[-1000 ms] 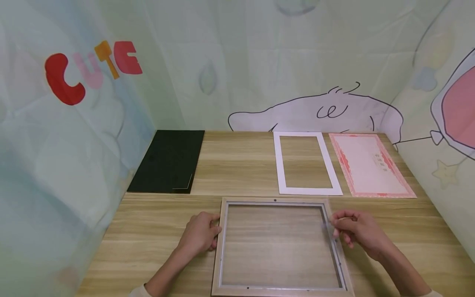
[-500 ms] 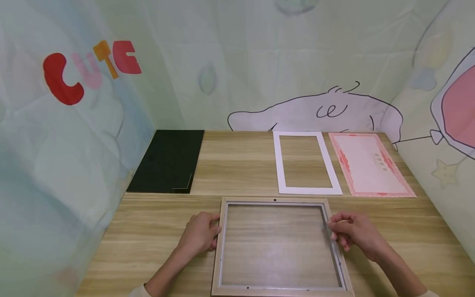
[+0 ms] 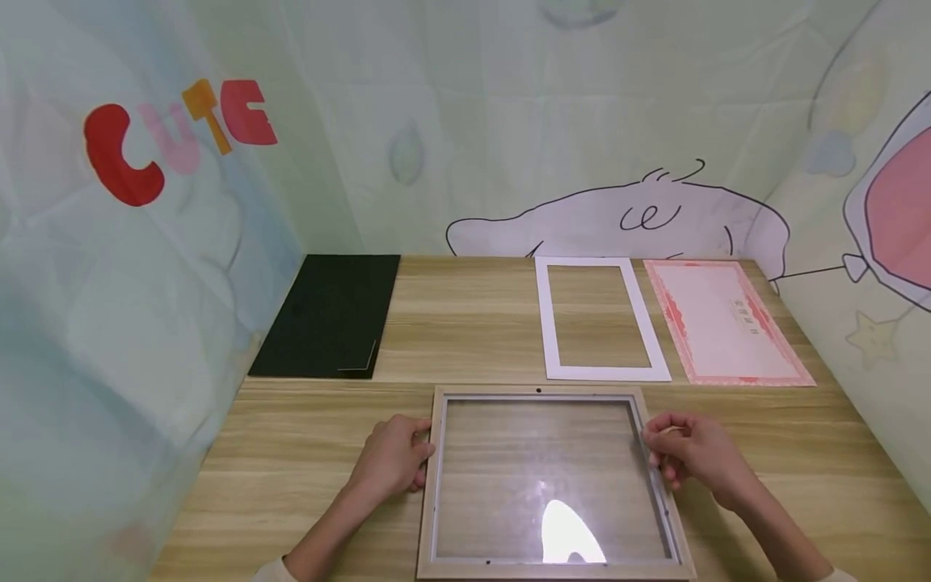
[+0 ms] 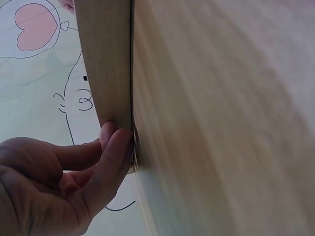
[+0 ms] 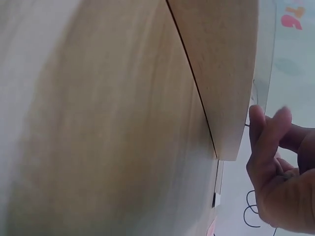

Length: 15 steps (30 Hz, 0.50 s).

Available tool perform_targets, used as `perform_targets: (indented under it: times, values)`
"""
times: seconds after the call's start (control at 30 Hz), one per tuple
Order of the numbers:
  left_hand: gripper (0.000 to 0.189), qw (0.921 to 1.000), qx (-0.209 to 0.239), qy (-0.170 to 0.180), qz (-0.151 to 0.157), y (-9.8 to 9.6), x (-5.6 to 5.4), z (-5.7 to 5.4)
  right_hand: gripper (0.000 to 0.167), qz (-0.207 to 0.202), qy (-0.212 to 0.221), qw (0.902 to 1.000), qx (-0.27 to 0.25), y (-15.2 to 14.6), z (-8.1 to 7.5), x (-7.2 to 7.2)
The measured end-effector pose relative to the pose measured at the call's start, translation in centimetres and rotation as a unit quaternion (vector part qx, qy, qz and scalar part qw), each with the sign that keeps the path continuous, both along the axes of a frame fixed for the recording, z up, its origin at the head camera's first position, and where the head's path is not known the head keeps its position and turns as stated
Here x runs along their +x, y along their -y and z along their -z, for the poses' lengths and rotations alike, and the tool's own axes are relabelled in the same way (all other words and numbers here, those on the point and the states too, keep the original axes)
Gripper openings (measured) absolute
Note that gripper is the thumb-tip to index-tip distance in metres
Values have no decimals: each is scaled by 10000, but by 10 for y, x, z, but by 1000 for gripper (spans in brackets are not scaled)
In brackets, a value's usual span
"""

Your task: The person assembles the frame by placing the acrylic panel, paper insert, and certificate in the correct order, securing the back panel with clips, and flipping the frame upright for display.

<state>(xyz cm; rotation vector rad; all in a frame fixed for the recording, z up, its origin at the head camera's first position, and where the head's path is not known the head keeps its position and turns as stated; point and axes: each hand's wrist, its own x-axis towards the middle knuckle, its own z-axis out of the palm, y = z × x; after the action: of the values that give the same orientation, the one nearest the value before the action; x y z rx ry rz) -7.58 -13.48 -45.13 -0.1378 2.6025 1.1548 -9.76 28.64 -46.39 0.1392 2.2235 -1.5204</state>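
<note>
A light wooden picture frame point(image 3: 429, 501) with a grey inner rim lies on the table in front of me. My left hand point(image 3: 393, 457) holds its left side, thumb at the top edge; the left wrist view shows the fingertips on the outer face of the frame point(image 4: 108, 59). Inside the rim is a clear sheet point(image 3: 538, 461), with a bright glare near its lower edge. My right hand point(image 3: 694, 453) pinches the right edge of this sheet, just over the frame's right side. In the right wrist view the sheet point(image 5: 266, 59) stands up past the frame point(image 5: 221, 73).
A black backing board point(image 3: 327, 315) lies at the back left of the table point(image 3: 465, 315). Towards the back right are a white mat point(image 3: 607, 373) with a cut-out window and a pink-bordered certificate point(image 3: 713, 323). Printed fabric walls point(image 3: 407, 97) enclose the table.
The right hand has shifted slightly left with the sheet's edge. A bright reflection has appeared low on the sheet. The left hand and the frame have stayed nearly still.
</note>
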Motion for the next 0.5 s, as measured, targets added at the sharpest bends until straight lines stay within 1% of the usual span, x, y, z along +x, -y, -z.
perform_targets:
  times: [0.1,0.2,0.27,0.37,0.5]
  values:
    - [45,10000,17,21,-2,0,0,0,27,39,-339,9979,548,2,2,1]
    - [46,10000,47,27,-6,0,0,0,20,58,-707,9904,1182,5,4,2]
    - [46,10000,77,39,-18,0,0,0,18,-16,-949,9837,1524,6,5,3]
    - [47,9999,113,46,-36,1,0,0,19,-41,-1009,9798,1725,8,4,3]
    - [48,9999,137,39,-47,2,0,0,28,4,-976,9808,1687,9,4,2]
